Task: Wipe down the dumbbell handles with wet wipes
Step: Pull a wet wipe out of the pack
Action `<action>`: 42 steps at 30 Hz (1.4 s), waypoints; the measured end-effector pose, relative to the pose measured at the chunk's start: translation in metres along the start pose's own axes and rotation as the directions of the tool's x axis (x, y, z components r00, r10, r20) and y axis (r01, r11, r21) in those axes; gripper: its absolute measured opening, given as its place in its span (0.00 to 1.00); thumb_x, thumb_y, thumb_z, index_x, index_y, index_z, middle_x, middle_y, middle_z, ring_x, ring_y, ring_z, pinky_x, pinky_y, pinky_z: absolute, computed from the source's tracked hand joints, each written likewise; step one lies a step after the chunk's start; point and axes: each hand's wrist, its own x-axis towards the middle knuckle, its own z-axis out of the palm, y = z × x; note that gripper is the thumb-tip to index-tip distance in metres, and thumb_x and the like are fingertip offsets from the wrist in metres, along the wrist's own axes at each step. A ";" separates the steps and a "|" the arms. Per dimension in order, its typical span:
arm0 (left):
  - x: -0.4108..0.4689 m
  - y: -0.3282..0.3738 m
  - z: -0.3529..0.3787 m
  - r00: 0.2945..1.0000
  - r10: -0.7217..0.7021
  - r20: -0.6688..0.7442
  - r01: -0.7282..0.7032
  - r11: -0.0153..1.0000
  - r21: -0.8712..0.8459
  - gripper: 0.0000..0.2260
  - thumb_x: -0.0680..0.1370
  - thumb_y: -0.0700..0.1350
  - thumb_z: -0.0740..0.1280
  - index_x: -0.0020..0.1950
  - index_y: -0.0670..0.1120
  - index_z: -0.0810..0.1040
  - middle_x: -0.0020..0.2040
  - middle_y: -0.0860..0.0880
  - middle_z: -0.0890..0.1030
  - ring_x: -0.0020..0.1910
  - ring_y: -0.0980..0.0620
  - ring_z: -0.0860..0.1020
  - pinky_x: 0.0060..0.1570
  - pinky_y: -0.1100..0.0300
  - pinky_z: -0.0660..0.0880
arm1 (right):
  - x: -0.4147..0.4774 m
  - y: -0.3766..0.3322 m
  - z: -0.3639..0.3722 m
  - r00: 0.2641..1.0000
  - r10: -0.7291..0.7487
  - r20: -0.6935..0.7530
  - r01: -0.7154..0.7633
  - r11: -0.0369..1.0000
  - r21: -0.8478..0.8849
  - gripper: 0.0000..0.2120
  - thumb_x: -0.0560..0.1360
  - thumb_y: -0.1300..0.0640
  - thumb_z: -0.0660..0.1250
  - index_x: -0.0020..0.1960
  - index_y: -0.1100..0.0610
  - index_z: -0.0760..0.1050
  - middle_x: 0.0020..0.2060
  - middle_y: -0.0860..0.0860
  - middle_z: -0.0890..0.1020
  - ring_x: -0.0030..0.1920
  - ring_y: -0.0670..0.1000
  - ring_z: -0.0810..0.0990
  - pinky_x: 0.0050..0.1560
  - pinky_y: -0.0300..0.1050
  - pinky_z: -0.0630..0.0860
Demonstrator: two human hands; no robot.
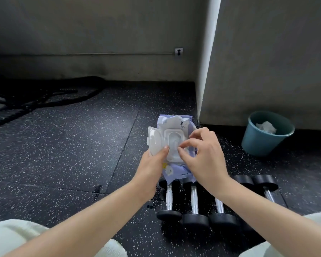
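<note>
While the head view looked down past both forearms, the wipes pack [170, 173] was held in the air just above the far ends of the dumbbells [195, 220], which lay side by side on the speckled floor [63, 145]. The left hand [152, 164] had its grip closed round the pack's left edge, thumb laid on the flipped-open lid [154, 140]. The right hand [204, 156] came in from the other side, thumb and forefinger drawn close over the dispensing opening [174, 143]. Whether that grip already had a wipe could not be told, white lying on white there.

The pack looked soft and light, likely to buckle, so the stiff plastic frame seemed the place to steady it. A wipe would be limp, wet and easily torn, best taken by a corner. The chrome handles [169, 198] looked smooth, and the round heads might roll.

Pack and hands hid the dumbbells' far heads, and the right forearm crossed one handle. Right of and beyond the dumbbells stood a blue bin [256, 145] holding something crumpled and white.
</note>
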 end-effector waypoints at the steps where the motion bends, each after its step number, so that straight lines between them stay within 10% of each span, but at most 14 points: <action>1: -0.003 0.000 0.001 1.000 0.020 0.012 -0.020 1.000 0.000 0.09 0.85 0.45 0.65 0.64 0.48 0.81 0.54 0.48 0.88 0.53 0.49 0.86 0.47 0.59 0.80 | 0.000 -0.001 0.000 1.000 0.019 0.003 -0.019 1.000 -0.002 0.04 0.72 0.49 0.76 0.43 0.49 0.85 0.47 0.45 0.74 0.49 0.48 0.72 0.49 0.53 0.74; 8: -0.010 -0.007 0.013 0.991 0.121 0.057 -0.122 0.993 0.008 0.12 0.86 0.45 0.64 0.67 0.46 0.79 0.58 0.46 0.87 0.58 0.47 0.85 0.58 0.53 0.81 | 0.000 -0.003 -0.002 0.987 0.161 0.002 -0.161 0.987 0.007 0.06 0.72 0.46 0.75 0.44 0.47 0.84 0.47 0.43 0.74 0.51 0.46 0.73 0.52 0.48 0.75; 42: -0.016 -0.011 0.025 0.998 0.060 0.036 -0.057 0.995 -0.077 0.11 0.85 0.45 0.64 0.65 0.45 0.80 0.54 0.45 0.87 0.46 0.53 0.86 0.40 0.66 0.79 | 0.003 0.006 0.000 0.920 0.361 0.153 -0.386 0.902 0.194 0.06 0.64 0.51 0.74 0.34 0.50 0.77 0.41 0.46 0.75 0.47 0.49 0.77 0.52 0.50 0.77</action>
